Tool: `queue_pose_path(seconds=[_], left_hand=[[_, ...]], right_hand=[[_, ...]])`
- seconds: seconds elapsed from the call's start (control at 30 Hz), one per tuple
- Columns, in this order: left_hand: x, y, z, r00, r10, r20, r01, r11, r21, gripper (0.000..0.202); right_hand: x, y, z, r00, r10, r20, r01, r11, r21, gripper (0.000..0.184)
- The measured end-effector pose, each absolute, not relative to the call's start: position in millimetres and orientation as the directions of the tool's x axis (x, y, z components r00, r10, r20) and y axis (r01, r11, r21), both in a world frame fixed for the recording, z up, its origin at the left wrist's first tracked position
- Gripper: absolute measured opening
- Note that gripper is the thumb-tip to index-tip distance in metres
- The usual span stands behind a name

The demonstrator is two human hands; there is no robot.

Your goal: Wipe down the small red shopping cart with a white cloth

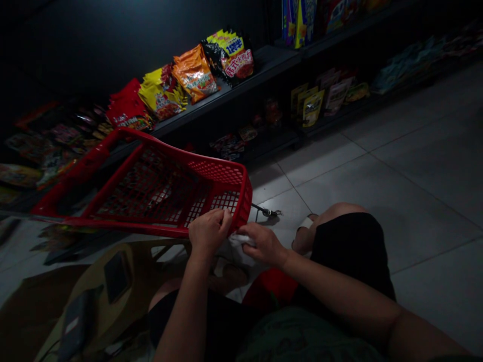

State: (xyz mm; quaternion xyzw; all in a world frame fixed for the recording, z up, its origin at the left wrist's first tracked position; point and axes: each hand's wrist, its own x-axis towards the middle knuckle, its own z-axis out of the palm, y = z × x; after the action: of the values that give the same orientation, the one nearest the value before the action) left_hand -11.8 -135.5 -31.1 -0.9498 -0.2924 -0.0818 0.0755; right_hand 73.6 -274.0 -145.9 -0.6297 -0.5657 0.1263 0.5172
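Your left hand (208, 232) clasped the near corner of a red plastic shopping basket (241, 201), its long axis running away to the left along a black shelf (260, 60) of snack packets (194, 73). Your right hand (263, 245), just beside the left and farther from the basket, pinched a white cloth (239, 240) at the basket's end, above a tiled floor (396, 166).

Room rightward over floor tiles (396, 201), red shopping basket (124, 224) blocking forward
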Motion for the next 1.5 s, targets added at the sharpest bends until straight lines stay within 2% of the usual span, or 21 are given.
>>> queue_pose_path(seconds=[0.07, 0.2, 0.3, 0.4, 0.53, 0.6, 0.7, 0.77, 0.83, 0.93, 1.03, 1.17, 1.23, 1.33, 1.5], left_hand=[[-12, -135, -32, 0.817, 0.542, 0.199, 0.567, -0.818, -0.101, 0.042], [-11, -133, -34, 0.811, 0.55, 0.199, 0.577, -0.809, -0.115, 0.043], [-11, -133, -35, 0.804, 0.555, 0.212, 0.584, -0.805, -0.104, 0.043], [-11, -134, -35, 0.807, 0.554, 0.203, 0.58, -0.808, -0.099, 0.043], [-9, -133, -34, 0.806, 0.565, 0.178, 0.585, -0.806, -0.094, 0.043], [-7, -133, -32, 0.804, 0.572, 0.164, 0.589, -0.803, -0.09, 0.043], [-6, -134, -29, 0.803, 0.576, 0.152, 0.591, -0.802, -0.084, 0.043], [-5, -135, -28, 0.804, 0.58, 0.133, 0.592, -0.802, -0.083, 0.043], [-4, -135, -27, 0.802, 0.586, 0.111, 0.596, -0.799, -0.086, 0.044], [-5, -135, -28, 0.8, 0.589, 0.111, 0.598, -0.797, -0.081, 0.044], [-5, -133, -29, 0.81, 0.575, 0.117, 0.584, -0.809, -0.067, 0.043], [-3, -132, -28, 0.803, 0.586, 0.11, 0.594, -0.801, -0.074, 0.045], [-3, -133, -28, 0.793, 0.599, 0.111, 0.608, -0.79, -0.081, 0.045], [-4, -134, -28, 0.797, 0.594, 0.108, 0.603, -0.794, -0.078, 0.043], [-4, -135, -27, 0.812, 0.576, 0.098, 0.583, -0.811, -0.058, 0.043]], right_hand=[[75, -275, -147, 0.357, 0.83, 0.429, 0.56, 0.177, -0.809, 0.043], [79, -276, -150, 0.402, 0.752, 0.523, 0.537, 0.269, -0.8, 0.043], [83, -274, -151, 0.426, 0.705, 0.566, 0.607, 0.241, -0.757, 0.041], [83, -271, -152, 0.343, 0.753, 0.562, 0.729, 0.164, -0.664, 0.039], [76, -272, -148, 0.341, 0.819, 0.461, 0.777, 0.03, -0.629, 0.044], [75, -274, -143, 0.339, 0.856, 0.39, 0.755, 0.0, -0.656, 0.048], [80, -274, -140, 0.345, 0.892, 0.291, 0.645, 0.0, -0.764, 0.038], [86, -273, -144, 0.393, 0.871, 0.295, 0.567, 0.023, -0.824, 0.03], [90, -272, -150, 0.461, 0.821, 0.336, 0.525, 0.053, -0.849, 0.034], [93, -268, -156, 0.437, 0.818, 0.375, 0.57, 0.071, -0.819, 0.044], [94, -264, -153, 0.403, 0.853, 0.331, 0.59, 0.034, -0.806, 0.048], [95, -261, -155, 0.454, 0.857, 0.244, 0.439, 0.024, -0.898, 0.028], [95, -263, -162, 0.478, 0.842, 0.251, 0.427, 0.027, -0.904, 0.026], [93, -266, -173, 0.5, 0.817, 0.288, 0.458, 0.033, -0.888, 0.038], [96, -265, -171, 0.403, 0.88, 0.252, 0.538, -0.005, -0.843, 0.049]])
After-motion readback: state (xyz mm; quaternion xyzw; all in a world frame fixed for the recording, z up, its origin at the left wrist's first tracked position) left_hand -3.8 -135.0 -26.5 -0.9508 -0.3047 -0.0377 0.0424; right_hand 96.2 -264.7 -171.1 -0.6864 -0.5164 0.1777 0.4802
